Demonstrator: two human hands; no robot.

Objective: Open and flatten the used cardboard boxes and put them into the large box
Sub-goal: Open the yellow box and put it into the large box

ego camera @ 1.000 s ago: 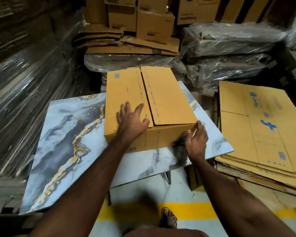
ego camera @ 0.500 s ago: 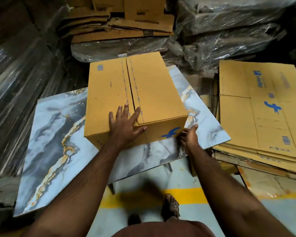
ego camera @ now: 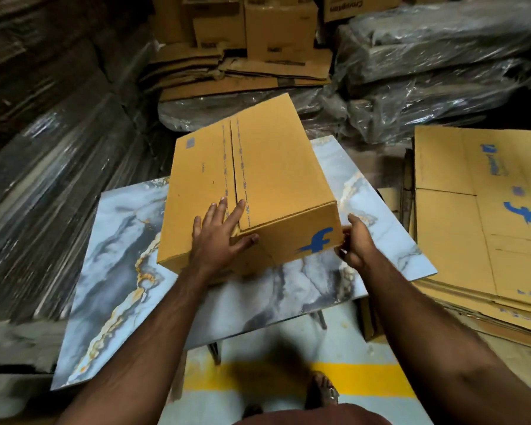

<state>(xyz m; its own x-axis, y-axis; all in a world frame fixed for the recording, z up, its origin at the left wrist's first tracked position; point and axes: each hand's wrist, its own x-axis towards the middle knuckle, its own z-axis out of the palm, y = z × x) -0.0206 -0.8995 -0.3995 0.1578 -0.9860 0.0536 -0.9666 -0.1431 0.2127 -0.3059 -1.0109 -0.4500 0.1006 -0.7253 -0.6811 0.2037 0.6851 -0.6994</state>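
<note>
Closed tan cardboard box [ego camera: 252, 185] with blue logo, resting tilted on marble-patterned bench [ego camera: 120, 271]. Left hand [ego camera: 219, 237] spread flat on near top edge, grip released; right hand [ego camera: 354, 240] grasping near right corner.

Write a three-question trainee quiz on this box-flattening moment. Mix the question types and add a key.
1. True or false: the cardboard box on the marble-patterned table is already flattened.
2. Multiple choice: where is the left hand? A) flat on the box top at its near edge, by the centre seam; B) on the floor; C) on the flattened stack.
3. Fill in: the stack of flattened boxes lies to the person's ____ of the table.

Key
1. False: it stands assembled, its top flaps closed.
2. A; the right hand is at the box's near right corner.
3. Right.
</note>
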